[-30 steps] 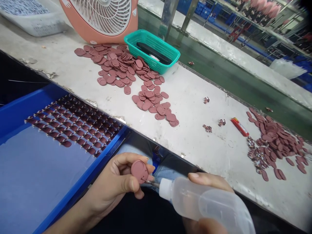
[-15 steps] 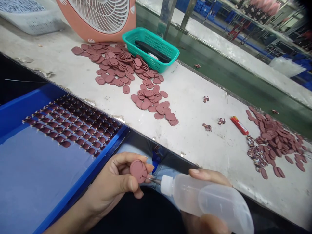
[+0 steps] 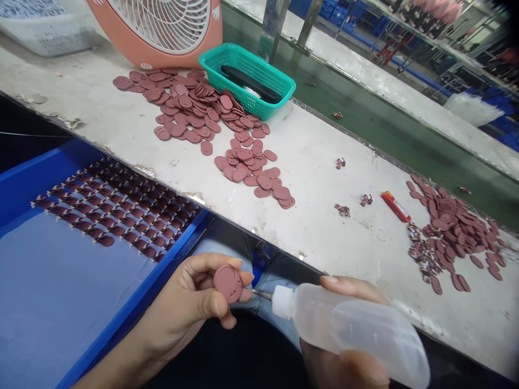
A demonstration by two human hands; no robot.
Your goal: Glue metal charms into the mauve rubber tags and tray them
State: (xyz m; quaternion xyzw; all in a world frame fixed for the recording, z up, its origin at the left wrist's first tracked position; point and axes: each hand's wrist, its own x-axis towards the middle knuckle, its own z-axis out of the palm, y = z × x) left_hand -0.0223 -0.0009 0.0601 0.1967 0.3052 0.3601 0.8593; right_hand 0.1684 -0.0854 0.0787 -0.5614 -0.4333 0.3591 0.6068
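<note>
Along a scuffed white workbench, well beyond our fingers, lie a pink fan, a teal plastic basket and a spread of loose mauve discs. Our left hand pinches one holed mauve disc, with thumb and fingers pressed together on it, so the disc sits right at our fingertips. Our right hand grips a translucent squeeze bottle, its fingers curled around the body. The bottle's thin metal nozzle points at our left fingertips and stops just beside them; we cannot tell whether it touches the disc. Left of and below those fingers, a blue tray lined with blue cloth holds neat rows of small mauve pieces. Past our right fingers on the bench sit a red stick-shaped object and a second heap of mauve discs. Below both hands, we see denim jeans.
</note>
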